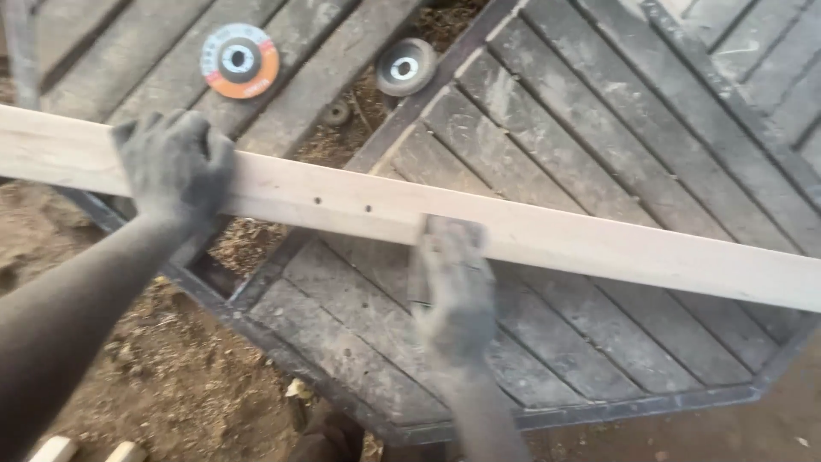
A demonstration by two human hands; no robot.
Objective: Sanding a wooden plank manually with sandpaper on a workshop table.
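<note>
A long pale wooden board (547, 239) lies slantwise across a dark, dusty slatted metal frame (599, 120), and everything else here can be placed from that board. The left hand (175, 162), grey with dust, is clamped over the board's upper edge toward its left end, fingers curled over the top, pinning it down. The right hand (457, 295) sits at the board's near edge about midway along, pressing a small dark flat sanding pad (449, 235) against the wood; the fingers lie flat over the pad, closed on it rather than spread apart.

Just left of the pad, two small dark holes (342, 204) show in the board's face. Beyond the board, on the frame's slats, rest an orange-and-grey abrasive disc (240, 60) and a grey round grinding wheel (405, 66) — both well apart from the hands. Below the board's left end there is brown earth strewn with sawdust (171, 376), with pale wood offcuts (56, 449) at the bottom corner.

The board looks evenly pale and smooth along its visible length, so the smoothing seems well advanced — though no line between worked and unworked wood can be told, and how much remains is unclear.
</note>
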